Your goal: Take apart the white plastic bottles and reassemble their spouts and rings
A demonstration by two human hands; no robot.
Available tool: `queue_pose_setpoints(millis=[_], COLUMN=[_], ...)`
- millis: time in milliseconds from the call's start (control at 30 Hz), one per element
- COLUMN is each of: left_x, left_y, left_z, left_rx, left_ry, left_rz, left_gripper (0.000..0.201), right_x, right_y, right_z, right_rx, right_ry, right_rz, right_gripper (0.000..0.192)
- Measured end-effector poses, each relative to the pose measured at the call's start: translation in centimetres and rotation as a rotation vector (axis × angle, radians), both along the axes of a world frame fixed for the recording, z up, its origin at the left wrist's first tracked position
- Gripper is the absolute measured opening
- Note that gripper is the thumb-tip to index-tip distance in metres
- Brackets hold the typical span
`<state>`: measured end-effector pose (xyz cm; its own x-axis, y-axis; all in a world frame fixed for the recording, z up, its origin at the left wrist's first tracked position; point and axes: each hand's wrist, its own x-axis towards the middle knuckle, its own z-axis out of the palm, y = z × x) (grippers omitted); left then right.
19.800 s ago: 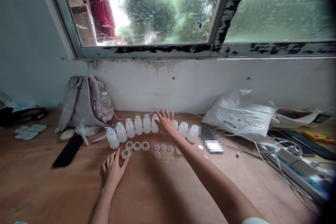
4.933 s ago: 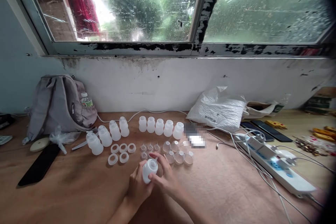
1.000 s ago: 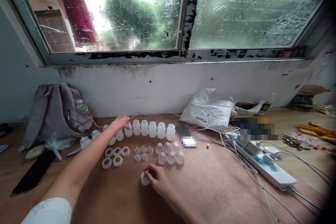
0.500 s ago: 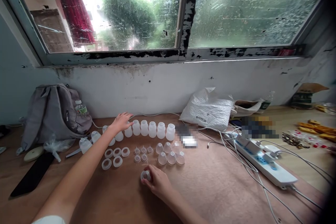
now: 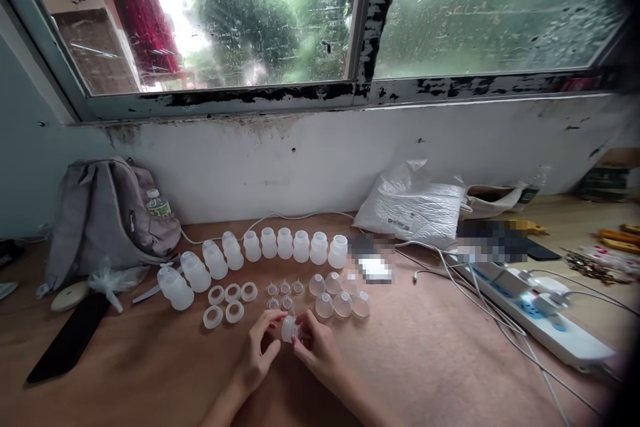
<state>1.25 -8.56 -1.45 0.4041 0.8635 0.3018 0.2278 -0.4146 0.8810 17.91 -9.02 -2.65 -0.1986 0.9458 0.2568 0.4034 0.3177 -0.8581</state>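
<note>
At table centre, left hand (image 5: 257, 357) and right hand (image 5: 315, 350) together pinch one small translucent ring piece (image 5: 289, 329), assembly unfinished, while bottles (image 5: 285, 243), rings (image 5: 225, 302), caps (image 5: 337, 297) wait untouched behind.

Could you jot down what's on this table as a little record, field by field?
Surface: wooden table below a window
Left hand: fingers on a small white ring piece
Right hand: pinches the same piece from the other side
Bottles: curved row of white bottles
Rings: five loose white rings
Caps: clear domed caps
Small parts: tiny nipple-like inserts
Left side: grey backpack, black phone
Right side: white plastic bag, power strip
</note>
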Motion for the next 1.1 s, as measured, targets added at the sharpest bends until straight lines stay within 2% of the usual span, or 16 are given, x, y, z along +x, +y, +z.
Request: queue_pose_setpoints(millis=[100,333,600,900,1100], left_x=[0.3,0.1,0.0,-0.7,-0.8], left_y=[0.2,0.2,0.4,0.8,0.5], left_z=[0.1,-0.8,-0.8,-0.3,-0.1], left_rx=[0.034,0.157,0.192,0.192,0.218], left_ry=[0.099,0.309,0.343,0.406,0.458], left_rz=[-0.067,-0.008,0.017,0.05,0.078], left_gripper=[0.048,0.038,0.039,0.039,0.036], right_x=[0.0,-0.3,-0.5,-0.2,-0.1], right_y=[0.1,0.3,0.0,-0.4,-0.4], right_z=[-0.3,-0.9,-1.3,-0.3,0.1], right_rx=[0.007,0.04,0.122,0.122,0.162], right_ry=[-0.024,-0.077,-0.165,-0.242,-0.239], right_rz=[0.001,0.045,-0.005,0.055,0.058], right_gripper=[0.015,0.019,0.021,0.025,0.021])
